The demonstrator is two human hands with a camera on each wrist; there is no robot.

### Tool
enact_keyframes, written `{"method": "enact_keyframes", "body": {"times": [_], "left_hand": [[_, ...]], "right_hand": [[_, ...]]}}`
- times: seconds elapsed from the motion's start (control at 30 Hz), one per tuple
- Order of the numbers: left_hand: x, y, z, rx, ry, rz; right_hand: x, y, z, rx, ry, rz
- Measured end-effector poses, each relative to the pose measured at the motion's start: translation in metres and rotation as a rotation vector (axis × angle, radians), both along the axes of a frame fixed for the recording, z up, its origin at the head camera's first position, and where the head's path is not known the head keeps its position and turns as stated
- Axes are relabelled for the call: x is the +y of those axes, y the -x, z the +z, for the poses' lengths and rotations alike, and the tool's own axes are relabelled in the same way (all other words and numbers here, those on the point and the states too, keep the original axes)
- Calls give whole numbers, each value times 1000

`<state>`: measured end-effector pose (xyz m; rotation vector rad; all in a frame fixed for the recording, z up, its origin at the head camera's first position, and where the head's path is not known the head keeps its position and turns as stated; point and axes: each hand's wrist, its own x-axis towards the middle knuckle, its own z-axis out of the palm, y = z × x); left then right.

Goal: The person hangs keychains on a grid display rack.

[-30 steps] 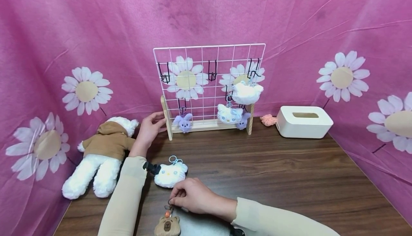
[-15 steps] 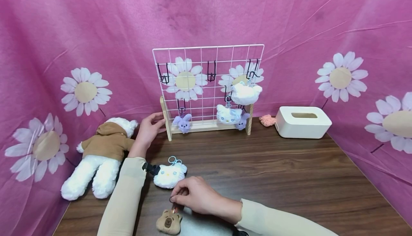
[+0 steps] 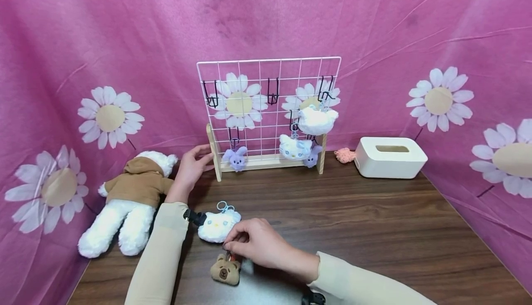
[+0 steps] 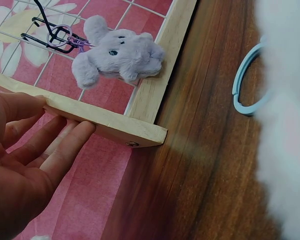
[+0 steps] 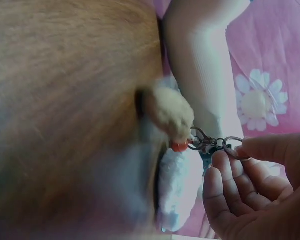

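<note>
My right hand (image 3: 259,245) pinches the metal ring of a brown capybara plush keychain (image 3: 225,270) between thumb and fingertips. The plush dangles below a clasp (image 5: 206,143) and an orange bead (image 5: 179,146), low over the table's near part. My left hand (image 3: 192,168) reaches to the left wooden post (image 4: 107,120) of a white wire grid stand (image 3: 270,125); its extended fingers and thumb touch the post's side and edge. Between the two arms lies a white cat plush keychain (image 3: 216,228) with a pale blue ring, partly overlapped by the right hand.
Black hooks (image 3: 273,93) sit on the grid. Two white cat plushes, one facing out (image 3: 295,148), and purple rabbit plushes (image 3: 235,158) hang there. A white teddy in a brown hoodie (image 3: 135,189) lies left. A white tissue box (image 3: 390,158) and pink fuzzy item (image 3: 344,155) stand right.
The right hand has moved slightly up and right across the table with the capybara keychain, which swung along towards the white cat plush. The left hand has stayed at the post.
</note>
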<state>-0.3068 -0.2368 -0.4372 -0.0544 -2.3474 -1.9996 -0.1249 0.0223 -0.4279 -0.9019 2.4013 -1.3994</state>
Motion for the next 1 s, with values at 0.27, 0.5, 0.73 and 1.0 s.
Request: {"method": "enact_keyframes", "body": {"times": [0.27,0.5,0.73,1.0], "left_hand": [[0,-1,0,-3,0,6],[0,-1,1,-3,1,0],[0,0,1,1,7,4],[1,0,0,8,5,10]], "right_hand": [[5,9,8,43,-3,-22],[11,17,14,62,-22,-52],[15,23,22,85,-34,-84],[25,30,41,55,-23,-135]]}}
